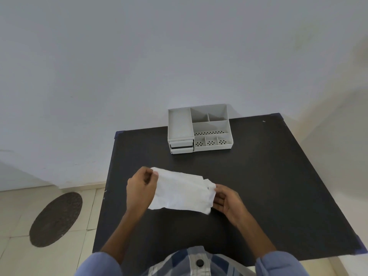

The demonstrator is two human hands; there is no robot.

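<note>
A white cloth (183,192), folded and a little crumpled, is held just above the black table (268,186). My left hand (140,188) pinches its upper left corner between thumb and fingers. At the cloth's right edge, my right hand (227,199) grips it with curled fingers. Behind the cloth, at the table's far edge, stands a grey plastic organizer (199,128) with several open compartments on top and small drawers at its front left. All of its visible compartments hold nothing.
The table stands against a pale wall, with its left edge near a tiled floor. A dark oval mat (56,219) lies on that floor at the left. Bare black tabletop extends to the right of my hands.
</note>
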